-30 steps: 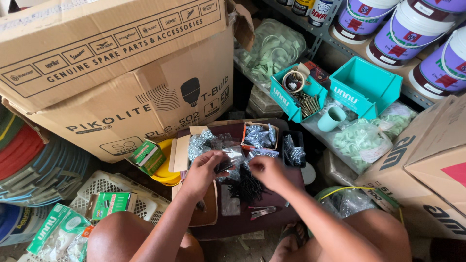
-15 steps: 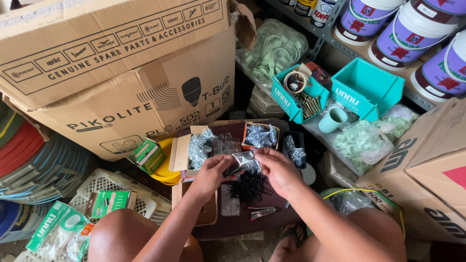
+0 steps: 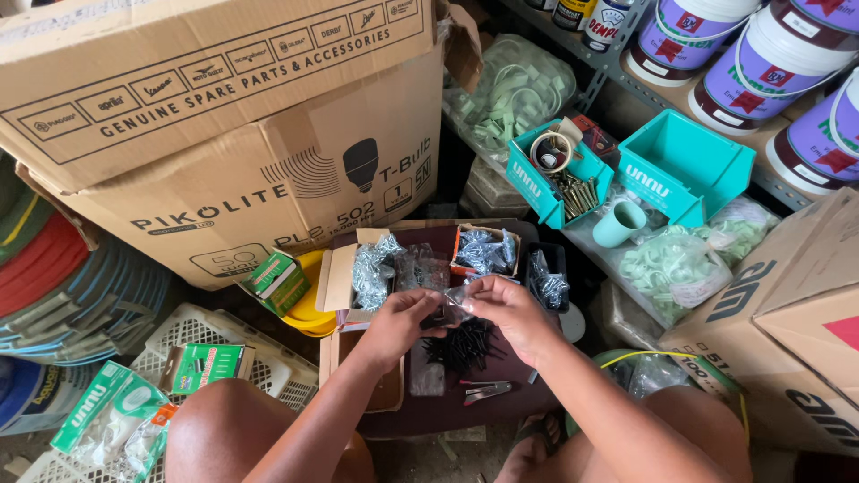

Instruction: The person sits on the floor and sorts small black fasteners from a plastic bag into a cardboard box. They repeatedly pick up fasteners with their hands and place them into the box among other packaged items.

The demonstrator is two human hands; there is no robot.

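Observation:
My left hand and my right hand meet over a dark board, both pinching a small clear plastic bag between their fingertips. Below the hands lies a loose pile of black screws. Behind them stand small open cardboard boxes of silvery screws in plastic bags, one more such box to the right, and a black tray of bagged screws. A flat metal tool lies near my knees.
Large cardboard boxes are stacked at the left. Two teal bins sit at the right, one with brass screws, beside a mint cup. Paint buckets line a shelf. A white crate and hose coils lie at the left.
Both hands have lifted off the black screw pile and come together, now holding a small clear bag between them.

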